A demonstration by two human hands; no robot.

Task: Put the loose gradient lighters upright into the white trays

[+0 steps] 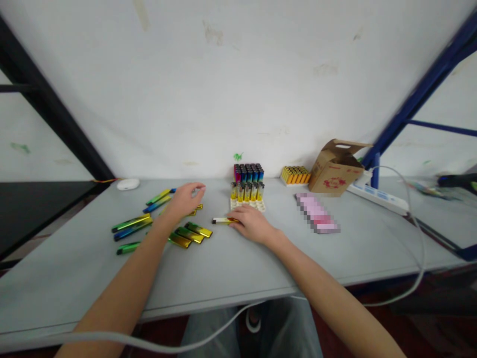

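My right hand (253, 223) is closed on a slim lighter (220, 221). Its pale end with a dark tip sticks out to the left of my fingers, low over the table. Just behind this hand is a white holder (234, 204) with clear and yellow lighters (247, 191) upright in its back part. My left hand (186, 198) hovers with fingers apart, nothing visible in them, above loose lighters. Green and yellow lighters (194, 233) lie near its forearm, and green and blue ones (131, 226) lie farther left. The forearm hides some of them.
Behind the holder stands a block of dark-topped, multicoloured lighters (249, 172). To the right are a tray of orange pieces (296, 175), an opened cardboard box (331, 174), a pixelated pink item (316, 214) and a power strip (380, 199). A white case (128, 184) lies back left; a white cable (423, 248) crosses the right edge.
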